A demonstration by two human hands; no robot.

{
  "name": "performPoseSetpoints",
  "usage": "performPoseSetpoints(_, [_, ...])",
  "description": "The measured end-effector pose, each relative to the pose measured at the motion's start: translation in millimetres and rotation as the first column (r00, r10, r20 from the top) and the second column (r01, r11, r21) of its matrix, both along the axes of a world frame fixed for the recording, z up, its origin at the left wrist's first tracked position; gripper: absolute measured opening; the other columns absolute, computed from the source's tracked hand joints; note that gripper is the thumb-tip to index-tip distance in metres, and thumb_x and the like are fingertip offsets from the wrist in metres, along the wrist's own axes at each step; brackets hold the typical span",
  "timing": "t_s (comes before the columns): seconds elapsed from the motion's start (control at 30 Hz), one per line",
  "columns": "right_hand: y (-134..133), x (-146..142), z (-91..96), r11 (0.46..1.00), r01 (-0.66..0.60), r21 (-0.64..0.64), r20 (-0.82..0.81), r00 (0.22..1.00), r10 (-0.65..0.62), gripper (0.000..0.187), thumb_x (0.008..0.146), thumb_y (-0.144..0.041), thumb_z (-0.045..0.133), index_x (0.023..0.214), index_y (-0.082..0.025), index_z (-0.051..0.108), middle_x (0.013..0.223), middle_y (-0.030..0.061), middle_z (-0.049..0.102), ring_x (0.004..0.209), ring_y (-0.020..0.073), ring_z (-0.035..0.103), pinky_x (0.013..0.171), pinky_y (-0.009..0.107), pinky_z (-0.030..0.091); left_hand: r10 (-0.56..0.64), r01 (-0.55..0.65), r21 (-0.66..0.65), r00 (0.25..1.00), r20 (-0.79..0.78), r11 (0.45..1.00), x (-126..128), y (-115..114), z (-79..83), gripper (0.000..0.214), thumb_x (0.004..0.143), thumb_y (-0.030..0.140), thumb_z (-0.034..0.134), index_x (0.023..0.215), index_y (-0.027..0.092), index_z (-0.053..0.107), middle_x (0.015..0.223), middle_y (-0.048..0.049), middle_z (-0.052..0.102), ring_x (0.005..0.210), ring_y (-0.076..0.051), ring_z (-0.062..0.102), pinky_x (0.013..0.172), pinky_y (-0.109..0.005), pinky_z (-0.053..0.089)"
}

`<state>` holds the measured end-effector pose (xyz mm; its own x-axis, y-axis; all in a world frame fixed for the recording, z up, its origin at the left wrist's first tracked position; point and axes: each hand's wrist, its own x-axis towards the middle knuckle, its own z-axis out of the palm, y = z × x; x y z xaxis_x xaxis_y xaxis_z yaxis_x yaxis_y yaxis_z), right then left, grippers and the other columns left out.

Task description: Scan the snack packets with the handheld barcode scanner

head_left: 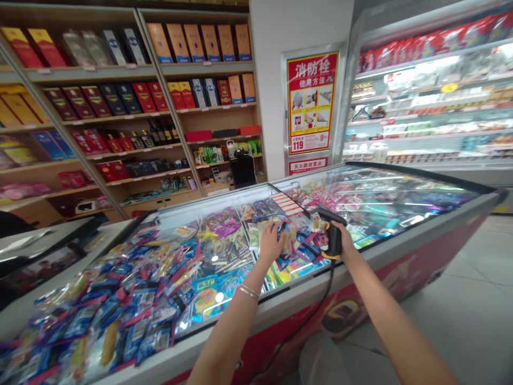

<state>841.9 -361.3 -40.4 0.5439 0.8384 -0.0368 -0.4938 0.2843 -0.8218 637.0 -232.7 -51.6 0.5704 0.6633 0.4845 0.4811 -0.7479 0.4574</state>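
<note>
Holding the scanner [331, 224] in the right hand [343, 241], the person has its fingers clenched round the handle, with the head aimed left and down over the near long edge of the freezer [401, 243]. The left hand [271, 241] lies palm-down on a yellowish packet [286, 238] among the heaped wrappers, roughly midway along that near edge. Its fingers are spread and curled over the packet, but I cannot tell whether they pinch it or merely press on it, nor whether glass lies between hand and wrapper.

To my mind, doing this well turns on presenting the code cleanly. The left hand should flatten the crinkled film and tilt it so the ceiling lights, which glare off everything here, do not wash the bars out. Its fingertips should stay off the printed patch. The scanner head wants to face the code squarely from near, not touching. The cable [316, 305] hangs down the freezer's front, so it needs slack to avoid dragging neighbouring wrappers.
</note>
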Motion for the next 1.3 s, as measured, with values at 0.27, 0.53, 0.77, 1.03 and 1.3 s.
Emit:
performPoseSetpoints(0.27, [3,4,-3.0,0.999,-0.007,-0.047,0.031,0.999,0.009,0.020,0.075,-0.038,0.059,0.072,-0.018,0.058,0.057,0.0022,0.062,0.038,0.0112,0.051,0.040,0.023,0.046,-0.058,0.058,0.027,0.998,-0.003,0.998,-1,4,-4.6,0.045,0.092,0.037,0.037,0.134,0.021,0.046,0.139,-0.0135,0.046,0.131,-0.026,0.040,0.109,-0.047,0.033])
performPoseSetpoints(0.53, [-4,-4,1.8,0.998,0.016,-0.068,-0.045,0.999,-0.019,0.010,0.070,-0.024,0.066,0.072,-0.018,0.058,0.073,0.0049,0.071,0.038,0.0083,0.051,0.035,0.018,0.045,-0.018,0.020,-0.024,0.996,0.086,1.000,-1,-2,1.7,0.050,0.092,0.038,0.038,0.136,0.014,0.038,0.141,-0.0181,0.044,0.134,-0.028,0.037,0.110,-0.049,0.030])
performPoseSetpoints(0.77, [-9,-42,48.4,0.986,-0.023,-0.163,0.004,1.000,0.024,0.013,0.068,-0.013,0.067,0.081,-0.016,0.064,0.074,0.0057,0.070,0.045,0.0119,0.059,0.040,0.020,0.052,0.076,-0.106,0.083,0.950,0.302,0.991,-70,24,69.5,0.051,0.089,0.033,0.042,0.136,0.014,0.034,0.138,-0.0180,0.045,0.132,-0.027,0.039,0.110,-0.043,0.031])
performPoseSetpoints(1.03, [48,-151,91.8,0.958,-0.257,-0.130,-0.004,0.966,0.259,0.005,0.072,-0.018,0.066,0.073,-0.016,0.062,0.054,0.0004,0.059,0.041,0.0103,0.054,0.037,0.019,0.048,0.362,-0.400,0.147,0.903,0.229,0.905,-241,71,113.8,0.036,0.086,0.025,0.046,0.121,0.016,0.047,0.123,-0.0137,0.055,0.119,-0.025,0.050,0.102,-0.039,0.037])
performPoseSetpoints(1.3, [129,-249,68.2,0.891,-0.431,-0.145,0.139,0.882,0.450,0.011,0.067,-0.019,0.071,0.068,-0.015,0.061,0.053,0.0010,0.060,0.042,0.0113,0.056,0.042,0.020,0.051,0.711,-0.708,0.062,0.698,-0.086,0.703,-356,110,73.2,0.023,0.086,0.024,0.046,0.103,0.017,0.059,0.108,-0.0117,0.064,0.103,-0.024,0.059,0.090,-0.033,0.043])
